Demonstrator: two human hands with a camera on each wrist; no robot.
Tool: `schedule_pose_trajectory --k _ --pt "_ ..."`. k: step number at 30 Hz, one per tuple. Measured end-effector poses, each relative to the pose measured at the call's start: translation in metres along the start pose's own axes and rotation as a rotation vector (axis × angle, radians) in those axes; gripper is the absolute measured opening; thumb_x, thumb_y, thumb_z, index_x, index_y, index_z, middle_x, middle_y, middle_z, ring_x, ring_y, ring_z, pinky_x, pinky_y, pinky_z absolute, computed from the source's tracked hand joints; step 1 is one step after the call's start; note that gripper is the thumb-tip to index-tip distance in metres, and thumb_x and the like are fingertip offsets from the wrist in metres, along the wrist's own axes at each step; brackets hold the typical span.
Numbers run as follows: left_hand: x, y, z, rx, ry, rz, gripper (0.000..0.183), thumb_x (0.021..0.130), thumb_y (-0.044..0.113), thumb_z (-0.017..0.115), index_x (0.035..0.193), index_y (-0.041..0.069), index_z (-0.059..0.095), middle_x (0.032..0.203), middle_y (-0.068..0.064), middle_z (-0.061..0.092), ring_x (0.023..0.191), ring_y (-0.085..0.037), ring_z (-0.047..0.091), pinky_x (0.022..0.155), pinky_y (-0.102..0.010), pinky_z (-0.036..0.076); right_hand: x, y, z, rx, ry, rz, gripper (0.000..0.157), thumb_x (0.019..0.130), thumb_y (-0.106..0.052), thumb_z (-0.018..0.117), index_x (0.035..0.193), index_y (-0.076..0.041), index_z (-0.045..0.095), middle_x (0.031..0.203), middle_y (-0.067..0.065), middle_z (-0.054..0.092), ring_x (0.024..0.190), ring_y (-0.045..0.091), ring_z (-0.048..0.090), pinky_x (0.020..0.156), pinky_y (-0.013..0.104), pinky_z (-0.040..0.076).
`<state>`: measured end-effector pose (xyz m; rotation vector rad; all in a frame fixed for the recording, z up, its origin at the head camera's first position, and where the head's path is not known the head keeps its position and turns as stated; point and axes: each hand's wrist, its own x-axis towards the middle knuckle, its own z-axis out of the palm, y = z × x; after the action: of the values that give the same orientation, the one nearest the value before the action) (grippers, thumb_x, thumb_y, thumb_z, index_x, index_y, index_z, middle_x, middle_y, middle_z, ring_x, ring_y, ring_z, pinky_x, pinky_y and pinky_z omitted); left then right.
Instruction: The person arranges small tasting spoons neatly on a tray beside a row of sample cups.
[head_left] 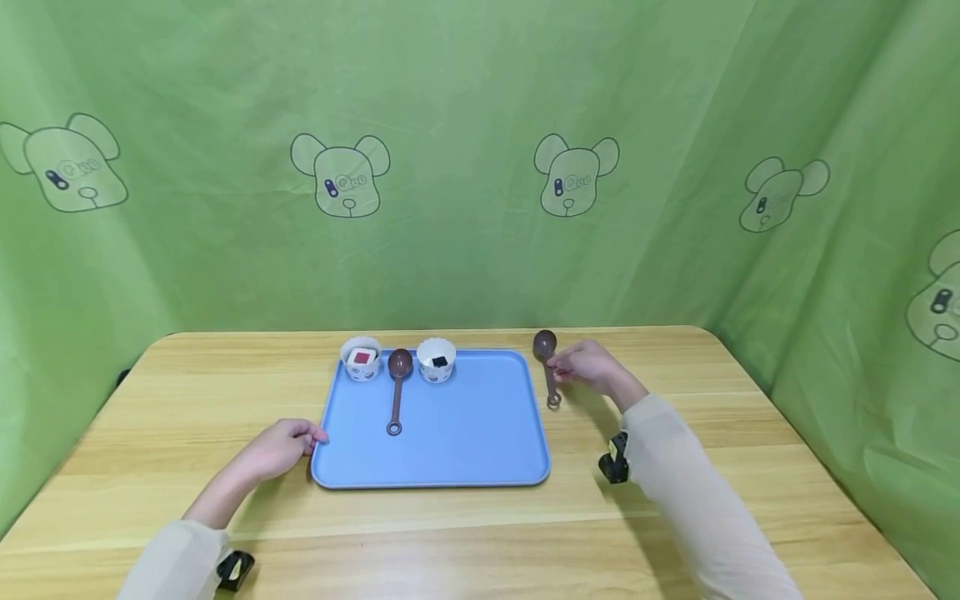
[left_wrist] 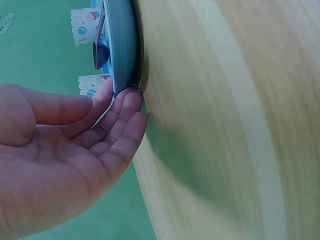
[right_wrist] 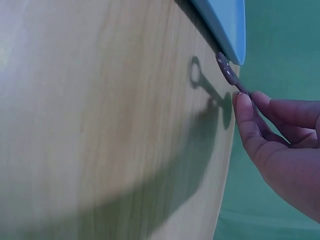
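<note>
My right hand [head_left: 588, 365] pinches a brown spoon [head_left: 544, 343] by its handle between thumb and fingers, just beyond the tray's right edge. Its bowl points away and its ring end toward me; in the right wrist view the handle [right_wrist: 228, 72] casts a separate shadow on the table. Beside the left rim of the blue tray [head_left: 480, 442] is my left hand [head_left: 279, 448], loosely bent fingertips right at the rim in the left wrist view, thumb off it. A second brown spoon [head_left: 397, 396] lies on the tray between two paper cups.
The left cup [head_left: 362, 371] contains a white piece with a red square, the right cup [head_left: 437, 372] a white piece with a black patch. Both stand at the tray's far edge. Behind the wooden table [head_left: 450, 542] hangs a green curtain [head_left: 465, 275] with bear outlines.
</note>
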<state>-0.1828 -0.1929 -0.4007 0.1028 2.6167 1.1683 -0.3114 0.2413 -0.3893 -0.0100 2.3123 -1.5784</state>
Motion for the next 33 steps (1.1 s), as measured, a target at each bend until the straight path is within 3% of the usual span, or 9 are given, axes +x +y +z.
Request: schedule_pose_trajectory --k 6,17,26,33 --pt "0.001 -0.001 0.0 0.004 -0.002 0.01 0.026 0.087 -0.005 0.035 0.096 -0.009 0.06 0.087 -0.013 0.058 0.082 -0.023 0.053 0.074 -0.039 0.043 -0.003 -0.005 -0.001 -0.005 0.0 -0.015 0.033 0.083 0.014 0.039 0.114 0.025 0.044 0.117 0.036 0.046 0.085 0.025 0.057 0.091 0.042 0.042" --pt "0.0 0.0 0.0 -0.003 -0.009 0.01 0.027 0.087 -0.006 0.035 0.097 -0.01 0.059 0.088 -0.014 0.057 0.083 -0.024 0.053 0.075 -0.039 0.044 -0.009 -0.014 -0.001 -0.001 -0.008 -0.013 0.03 0.087 0.011 0.039 0.114 0.025 0.044 0.115 0.036 0.047 0.083 0.021 0.056 0.09 0.038 0.044" --pt "0.0 0.0 -0.001 -0.012 -0.011 0.012 0.027 0.087 -0.006 0.035 0.097 -0.01 0.059 0.088 -0.014 0.057 0.083 -0.024 0.053 0.075 -0.039 0.044 -0.012 -0.022 0.005 0.015 -0.027 -0.031 0.034 0.083 0.015 0.038 0.115 0.026 0.042 0.119 0.038 0.045 0.092 0.029 0.057 0.088 0.037 0.045" --pt "0.001 0.001 -0.001 -0.009 -0.011 0.009 0.027 0.088 -0.006 0.035 0.097 -0.011 0.059 0.089 -0.015 0.058 0.083 -0.024 0.054 0.076 -0.039 0.044 -0.012 -0.027 0.014 0.021 -0.041 -0.042 0.032 0.083 0.015 0.04 0.114 0.026 0.044 0.116 0.038 0.047 0.082 0.021 0.06 0.091 0.043 0.042"
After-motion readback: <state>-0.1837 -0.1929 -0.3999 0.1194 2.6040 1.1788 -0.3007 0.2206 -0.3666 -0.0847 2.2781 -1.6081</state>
